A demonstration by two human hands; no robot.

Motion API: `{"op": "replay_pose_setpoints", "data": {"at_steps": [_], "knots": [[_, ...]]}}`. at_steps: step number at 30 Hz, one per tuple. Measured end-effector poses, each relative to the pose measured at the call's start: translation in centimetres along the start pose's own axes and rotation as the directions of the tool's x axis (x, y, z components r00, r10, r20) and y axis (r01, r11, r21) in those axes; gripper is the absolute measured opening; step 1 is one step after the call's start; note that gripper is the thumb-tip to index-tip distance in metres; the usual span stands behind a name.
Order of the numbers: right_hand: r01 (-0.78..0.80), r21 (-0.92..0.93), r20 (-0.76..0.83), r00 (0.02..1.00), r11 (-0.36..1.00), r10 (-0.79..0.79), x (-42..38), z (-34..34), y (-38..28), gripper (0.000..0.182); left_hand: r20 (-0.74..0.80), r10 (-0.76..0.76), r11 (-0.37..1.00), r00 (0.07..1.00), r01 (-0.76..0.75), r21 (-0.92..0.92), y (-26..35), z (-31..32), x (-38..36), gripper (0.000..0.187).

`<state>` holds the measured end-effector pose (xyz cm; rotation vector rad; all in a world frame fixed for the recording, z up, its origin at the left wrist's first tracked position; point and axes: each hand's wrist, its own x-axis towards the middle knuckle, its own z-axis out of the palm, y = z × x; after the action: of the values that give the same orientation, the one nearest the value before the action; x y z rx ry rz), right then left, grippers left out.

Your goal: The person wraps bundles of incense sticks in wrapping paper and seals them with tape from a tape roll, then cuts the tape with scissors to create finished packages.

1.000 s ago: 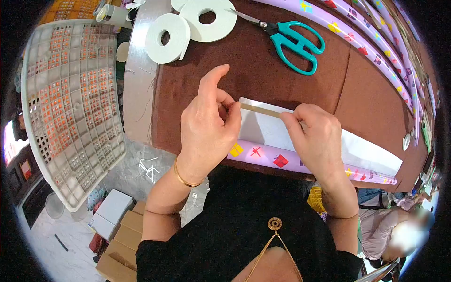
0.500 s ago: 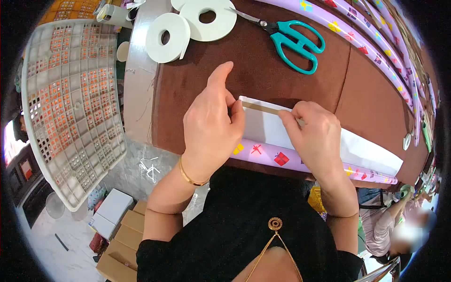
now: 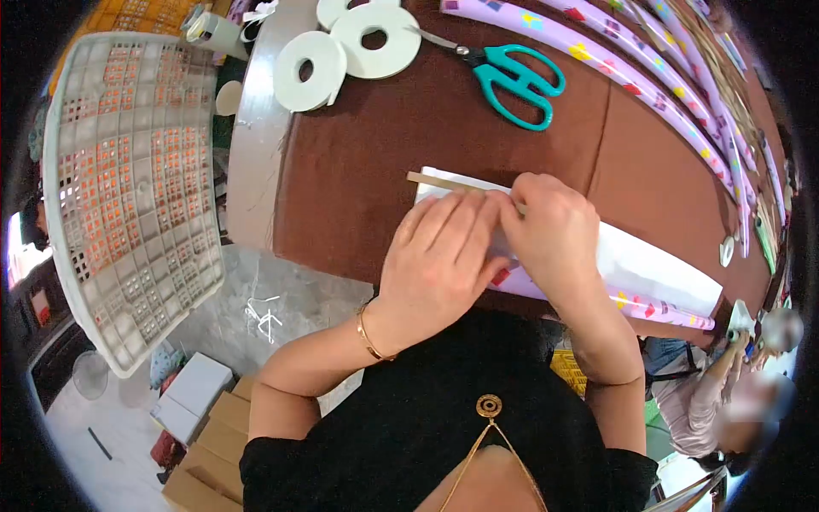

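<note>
A white sheet (image 3: pixel 657 264) with a purple patterned roll (image 3: pixel 661 311) along its near edge lies on the brown table in front of me. Along the sheet's far edge runs a thin brown strip (image 3: pixel 435 181), its left end sticking out past the corner. My right hand (image 3: pixel 556 235) pinches the strip near its middle, thumb and fingers closed. Flat across the sheet beside it rests my left hand (image 3: pixel 439 260), fingers extended just below the strip, thumb apart. The left fingertips reach the right hand.
Teal scissors (image 3: pixel 519 84) and white tape rolls (image 3: pixel 375 40) lie beyond my hands. Purple patterned tubes (image 3: pixel 597 64) curve along the right. A white plastic crate (image 3: pixel 141 196) stands at left, cardboard boxes (image 3: pixel 222 439) below it. Another person (image 3: pixel 695 410) is at the lower right.
My left hand has moved right and come down over the sheet, with its thumb no longer raised. The strip's left end now juts out past the sheet's corner.
</note>
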<state>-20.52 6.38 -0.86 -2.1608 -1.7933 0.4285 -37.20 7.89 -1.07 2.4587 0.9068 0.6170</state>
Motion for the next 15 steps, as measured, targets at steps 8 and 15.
{"op": "replay_pose_setpoints", "data": {"at_steps": [8, 15], "knots": [[-0.004, -0.015, 0.176, 0.984, 1.0, 0.007, -0.6, 0.7, 0.2, 0.017, 0.177, -0.071, 0.988, 0.982, 0.045, 0.147, 0.5, 0.1, -0.4, 0.05], [-0.209, 0.132, 0.346, 0.926, 0.969, 0.153, -0.4, -2.6, 1.1, 0.017, 0.093, 0.052, 0.953, 0.994, -0.077, 0.294, -1.0, 1.7, -1.5, 0.043]]}}
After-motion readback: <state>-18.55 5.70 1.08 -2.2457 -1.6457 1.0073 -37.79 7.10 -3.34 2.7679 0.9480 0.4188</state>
